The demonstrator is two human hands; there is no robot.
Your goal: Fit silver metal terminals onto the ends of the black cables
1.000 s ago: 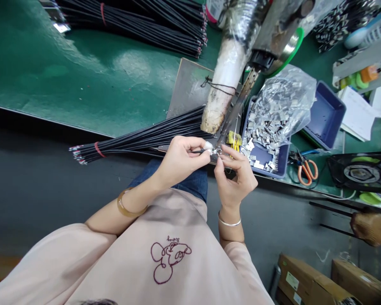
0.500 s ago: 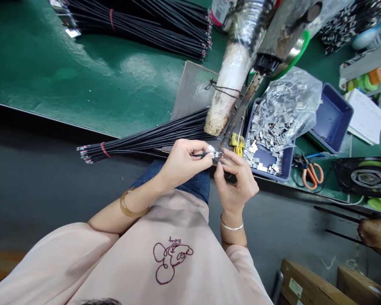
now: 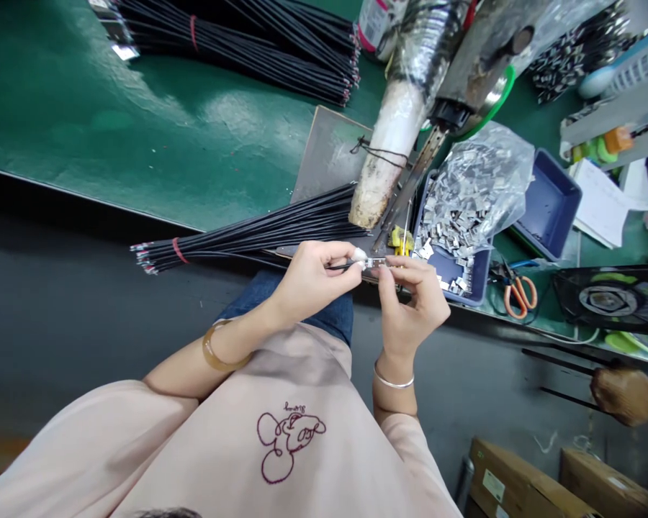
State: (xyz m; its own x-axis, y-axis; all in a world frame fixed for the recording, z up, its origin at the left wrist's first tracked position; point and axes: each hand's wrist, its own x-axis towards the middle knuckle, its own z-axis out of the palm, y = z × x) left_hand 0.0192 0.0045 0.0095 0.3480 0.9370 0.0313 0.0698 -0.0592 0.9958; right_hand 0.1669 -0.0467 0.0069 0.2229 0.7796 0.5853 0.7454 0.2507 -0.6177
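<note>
My left hand (image 3: 313, 277) pinches the end of a thin black cable (image 3: 339, 266) between thumb and a white-capped fingertip. My right hand (image 3: 410, 295) faces it, fingers closed on a small metal connector shell (image 3: 376, 263) at the cable's tip. Both hands meet just in front of the bench edge, above my lap. A banded bundle of black cables (image 3: 248, 234) lies across the edge to the left of my hands. A blue tray (image 3: 478, 277) holds a clear bag of metal shells (image 3: 472, 194) right of my hands.
A wrapped machine arm (image 3: 394, 137) slants down to a grey plate (image 3: 324, 155) on the green mat (image 3: 140, 137). More cable bundles (image 3: 259, 43) lie at the back. Orange-handled scissors (image 3: 515, 293), a second blue tray (image 3: 551, 205) and a fan (image 3: 615, 298) sit right. Cardboard boxes (image 3: 523, 482) stand on the floor.
My right hand has turned and lifted slightly, its fingers now curled over the shell at the cable tip. My left hand keeps its pinch in nearly the same place.
</note>
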